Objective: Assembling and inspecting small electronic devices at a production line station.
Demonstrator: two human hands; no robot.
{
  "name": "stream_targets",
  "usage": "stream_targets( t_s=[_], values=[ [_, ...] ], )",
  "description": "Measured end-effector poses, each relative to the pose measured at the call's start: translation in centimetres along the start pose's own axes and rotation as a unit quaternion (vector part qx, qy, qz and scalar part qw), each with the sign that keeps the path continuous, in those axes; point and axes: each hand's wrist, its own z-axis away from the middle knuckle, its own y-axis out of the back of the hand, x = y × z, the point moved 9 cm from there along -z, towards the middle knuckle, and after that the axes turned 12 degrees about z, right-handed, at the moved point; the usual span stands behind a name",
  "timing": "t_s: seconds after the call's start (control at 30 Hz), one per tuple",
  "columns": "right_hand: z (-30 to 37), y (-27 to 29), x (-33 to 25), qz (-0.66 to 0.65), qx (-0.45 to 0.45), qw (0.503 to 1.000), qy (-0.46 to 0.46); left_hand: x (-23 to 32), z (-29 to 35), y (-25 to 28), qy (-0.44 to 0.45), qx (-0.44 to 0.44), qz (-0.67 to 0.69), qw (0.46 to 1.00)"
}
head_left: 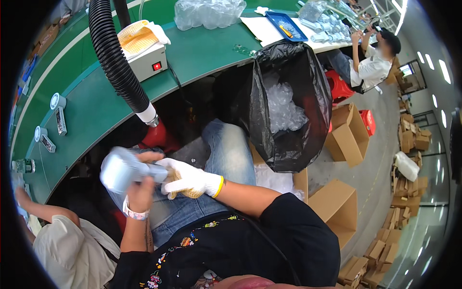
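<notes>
Above my lap, both hands hold a pale blue device [118, 171] with a wide round head and a narrower handle; it is blurred, and I cannot make out its exact kind. My left hand [140, 192], bare with a band at the wrist, is wrapped round it where head and handle meet. White-gloved, my right hand [187, 178] grips the handle end, which its fingers partly hide. A black corrugated hose [115, 58] with a metal tip hangs just beyond the hands.
An open black bag [288, 149] of clear plastic stands right of my knees, near cardboard boxes [337, 207]. On the curved green bench [202, 50] are a switch box [147, 65], a blue tray [286, 26] and similar round-headed parts [57, 101]. Other people sit left and far right.
</notes>
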Motion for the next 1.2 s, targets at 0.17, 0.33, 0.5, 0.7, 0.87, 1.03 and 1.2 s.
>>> stream_targets(
  t_s=[0.17,0.33,0.5,0.7,0.87,1.03,1.2],
  values=[
    [-0.3,1.3,-1.7,0.151,0.012,0.984,0.097,4.8,0.1,-2.7,-0.177,0.015,-0.053,0.983],
    [1.1,0.0,-3.5,0.117,-0.004,0.992,-0.039,5.7,-1.9,-1.5,-0.241,0.038,0.034,0.969],
    [0.6,-0.7,-2.5,0.101,-0.003,0.993,-0.06,2.7,-3.2,1.5,-0.07,0.134,0.13,0.98],
    [0.3,-1.1,0.6,-0.126,-0.013,0.99,-0.063,-0.8,-1.6,3.2,-0.011,0.219,0.16,0.962],
    [0.0,-2.6,-1.1,-0.355,-0.076,0.927,-0.095,-2.7,-1.8,3.8,0.023,0.238,0.23,0.943],
    [0.4,1.0,-1.9,-0.001,0.098,0.994,-0.056,-2.7,-1.9,5.2,-0.003,0.203,0.311,0.928],
    [1.8,1.2,-8.3,0.633,0.19,0.713,0.234,-1.3,-2.0,5.4,0.164,0.121,0.158,0.966]
  ],
)
